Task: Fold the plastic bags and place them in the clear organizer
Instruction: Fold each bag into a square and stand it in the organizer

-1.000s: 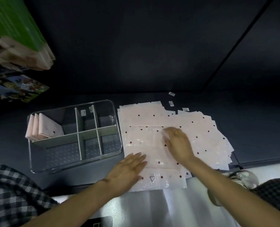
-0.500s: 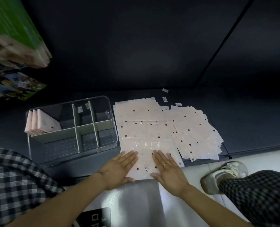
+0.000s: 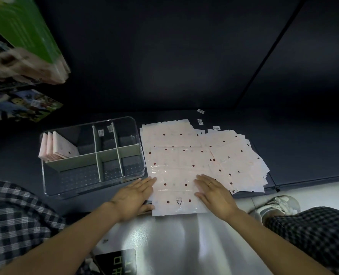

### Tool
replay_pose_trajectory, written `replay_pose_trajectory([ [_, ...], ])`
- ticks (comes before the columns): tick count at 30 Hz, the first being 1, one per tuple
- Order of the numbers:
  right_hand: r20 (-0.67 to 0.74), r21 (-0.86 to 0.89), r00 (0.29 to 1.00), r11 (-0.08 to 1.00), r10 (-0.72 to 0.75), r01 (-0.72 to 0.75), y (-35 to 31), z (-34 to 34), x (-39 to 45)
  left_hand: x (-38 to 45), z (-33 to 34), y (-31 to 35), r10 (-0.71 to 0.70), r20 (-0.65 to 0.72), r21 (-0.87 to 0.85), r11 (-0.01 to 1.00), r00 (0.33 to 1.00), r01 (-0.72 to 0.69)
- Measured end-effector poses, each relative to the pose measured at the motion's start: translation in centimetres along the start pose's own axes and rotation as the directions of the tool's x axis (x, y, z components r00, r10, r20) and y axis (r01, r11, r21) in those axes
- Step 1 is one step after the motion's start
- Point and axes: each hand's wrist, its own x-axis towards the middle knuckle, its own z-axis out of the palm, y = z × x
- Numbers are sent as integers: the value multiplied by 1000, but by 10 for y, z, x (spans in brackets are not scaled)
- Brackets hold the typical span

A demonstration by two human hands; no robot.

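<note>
At centre left of the frame, one clear organizer (image 3: pixel 91 155) holds three folded bags (image 3: pixel 58 147) upright in its upper-left compartment. Just right of it, the left hand (image 3: pixel 134 197) and the right hand (image 3: pixel 214 191) press flat, fingers straight, on the top plastic bag (image 3: pixel 176 175). Further right lies one loose pile of bags (image 3: pixel 238 159).

A clear organizer (image 3: pixel 93 157) sits at centre left of the frame, with folded bags (image 3: pixel 58 146) standing in its upper left compartment. Just right of it, touching its wall, flat plastic bags (image 3: pixel 176 155) lie in an overlapping spread; a second fanned pile (image 3: pixel 238 161) lies further right. Three small labels (image 3: pixel 200 121) lie above the piles. Both hands rest on the nearest bag: left hand (image 3: pixel 134 195) at its left edge, right hand (image 3: pixel 216 192) on its right part.
</note>
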Motion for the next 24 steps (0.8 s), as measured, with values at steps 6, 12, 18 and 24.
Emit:
replay_pose_trajectory([
  [6, 93, -202, 981, 962, -169, 185, 3, 2, 21, 21, -9, 8, -21, -56, -78, 997, 998, 16],
  [12, 266, 51, 956, 992, -125, 115, 19, -9, 34, 40, -21, 14, -32, -17, -111, 993, 999, 29],
  [18, 491, 388, 864, 916, -111, -103, 30, -45, 50, 53, -42, 21, -104, 49, -162, 981, 993, 110],
  [24, 466, 521, 883, 792, 48, -318, 35, -49, 72, 49, -56, 32, -165, -328, -268, 961, 930, 76],
])
